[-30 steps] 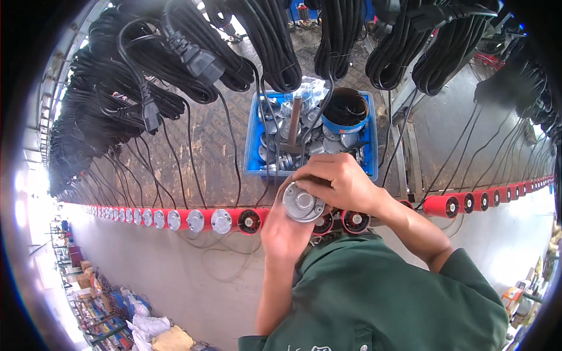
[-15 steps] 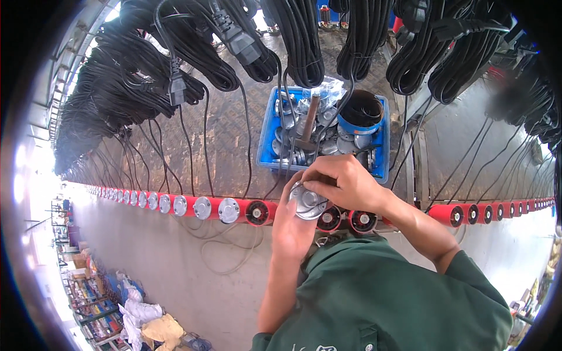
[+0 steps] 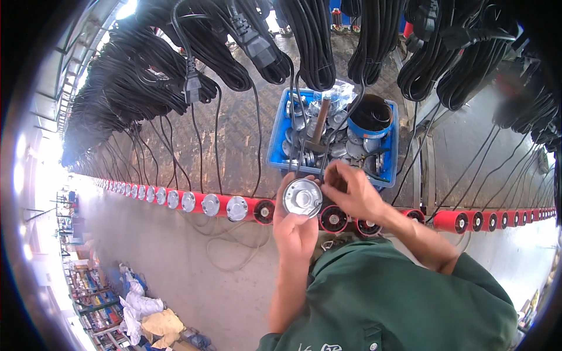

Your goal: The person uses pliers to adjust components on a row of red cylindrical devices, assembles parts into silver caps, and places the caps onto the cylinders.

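My left hand (image 3: 295,237) is wrapped around a round silver metal end cap (image 3: 302,198), thumb on its near rim. The cap's ringed, dished face is turned up. Just right of it, apart from the cap, my right hand (image 3: 356,193) has its fingers curled together; whether anything small is in them is hidden. Close to my hands lies a row of red cylinders (image 3: 341,229), their round ends facing me. Left of my left hand, one cylinder end (image 3: 264,212) is uncapped and dark inside; farther left the ends carry silver caps (image 3: 236,208).
Beyond my hands, a blue bin (image 3: 273,143) holds loose metal caps, a hammer (image 3: 320,120), a clear plastic bag (image 3: 339,93) and a blue-banded tub (image 3: 367,130). Black cable bundles (image 3: 313,47) hang overhead, their cords running down to the cylinders. Sacks (image 3: 161,327) lie at lower left.
My right hand has come off the cap and moved a little to the right. The cap now shows its face fully in my left hand. The whole view has shifted slightly.
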The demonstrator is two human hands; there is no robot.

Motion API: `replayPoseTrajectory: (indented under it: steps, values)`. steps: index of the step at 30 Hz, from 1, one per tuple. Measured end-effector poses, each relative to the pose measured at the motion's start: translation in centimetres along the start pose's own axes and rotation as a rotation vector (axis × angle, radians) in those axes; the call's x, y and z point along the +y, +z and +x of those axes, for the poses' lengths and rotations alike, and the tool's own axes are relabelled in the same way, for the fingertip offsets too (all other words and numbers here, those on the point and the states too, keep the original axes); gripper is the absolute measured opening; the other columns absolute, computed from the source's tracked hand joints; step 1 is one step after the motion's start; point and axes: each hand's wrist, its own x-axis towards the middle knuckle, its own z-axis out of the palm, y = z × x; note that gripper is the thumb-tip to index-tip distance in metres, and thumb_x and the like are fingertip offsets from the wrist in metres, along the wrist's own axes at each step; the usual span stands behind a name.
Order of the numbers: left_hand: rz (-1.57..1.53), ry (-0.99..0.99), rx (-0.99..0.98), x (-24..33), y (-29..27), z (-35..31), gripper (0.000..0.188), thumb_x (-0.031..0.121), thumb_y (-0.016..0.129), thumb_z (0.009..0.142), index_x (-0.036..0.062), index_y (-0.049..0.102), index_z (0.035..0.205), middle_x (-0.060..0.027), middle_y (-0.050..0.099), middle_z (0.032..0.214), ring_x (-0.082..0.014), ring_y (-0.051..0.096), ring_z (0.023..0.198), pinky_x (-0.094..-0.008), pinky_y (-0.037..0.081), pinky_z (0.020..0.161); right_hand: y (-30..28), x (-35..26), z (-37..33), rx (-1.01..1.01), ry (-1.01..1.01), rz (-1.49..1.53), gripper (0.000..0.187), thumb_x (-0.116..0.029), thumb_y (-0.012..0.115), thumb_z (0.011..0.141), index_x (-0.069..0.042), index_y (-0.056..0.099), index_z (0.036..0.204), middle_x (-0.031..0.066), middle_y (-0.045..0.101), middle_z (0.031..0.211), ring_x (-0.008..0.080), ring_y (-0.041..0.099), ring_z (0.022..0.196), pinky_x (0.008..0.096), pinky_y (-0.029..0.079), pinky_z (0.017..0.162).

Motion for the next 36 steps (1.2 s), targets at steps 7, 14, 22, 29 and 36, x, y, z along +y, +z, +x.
replayPoseTrajectory:
  steps: [7, 14, 22, 29, 36]
  values:
    - [-0.114, 0.102, 0.055, -1.1, -1.0, 0.1, 0.095, -0.021, 0.059, 0.076, 0.0175, 0.049, 0.163, -0.0299, 0.056, 0.156, -0.0533, 0.047, 0.152, -0.0655, 0.034, 0.131, 2.6, 0.3, -3.0, -0.129, 0.151, 0.425, 0.021, -0.009, 0.077, 0.104, -0.004, 0.057, 0.107, -0.0021, 0.062, 0.089, 0.0058, 0.058, 0.076, 0.0259, 0.048, 0.063]
    - [-0.167, 0.05, -0.065, -0.1, -1.2, -0.7, 0.076, -0.01, 0.066, 0.088, 0.0139, 0.05, 0.159, -0.0306, 0.053, 0.158, -0.0585, 0.046, 0.15, -0.0696, 0.028, 0.132, -11.9, 7.2, 7.9, 0.43, 0.078, -0.585, 0.021, -0.019, 0.082, 0.09, -0.003, 0.076, 0.103, 0.0139, 0.081, 0.09, 0.0287, 0.082, 0.085, 0.0402, 0.063, 0.077]
    - [-0.13, 0.107, 0.007, 0.7, -3.6, -3.3, 0.073, 0.011, 0.07, 0.094, 0.011, 0.043, 0.162, -0.0289, 0.05, 0.16, -0.0573, 0.049, 0.147, -0.0685, 0.036, 0.128, -17.4, 12.3, 17.4, -0.402, 0.459, -1.315, 0.022, -0.024, 0.08, 0.071, -0.007, 0.084, 0.085, 0.0172, 0.082, 0.092, 0.0356, 0.081, 0.095, 0.0449, 0.066, 0.082]
    - [-0.145, 0.12, 0.114, 6.5, -9.1, -6.0, 0.071, 0.012, 0.069, 0.097, 0.0112, 0.042, 0.163, -0.0293, 0.048, 0.163, -0.0542, 0.05, 0.149, -0.0677, 0.041, 0.124, -15.0, 12.3, 16.1, -0.214, 0.513, -1.46, 0.032, -0.016, 0.078, 0.08, -0.003, 0.085, 0.109, 0.0214, 0.082, 0.117, 0.0376, 0.079, 0.112, 0.0475, 0.065, 0.093]
    - [-0.108, 0.126, 0.207, 13.9, -14.1, -5.4, 0.069, 0.013, 0.069, 0.098, 0.0131, 0.042, 0.161, -0.0303, 0.049, 0.161, -0.0534, 0.058, 0.14, -0.0643, 0.048, 0.118, -17.3, 11.5, 15.7, -0.207, 0.477, -1.308, 0.027, -0.014, 0.073, 0.077, -0.01, 0.086, 0.1, 0.0181, 0.083, 0.106, 0.0379, 0.079, 0.102, 0.0461, 0.064, 0.091]
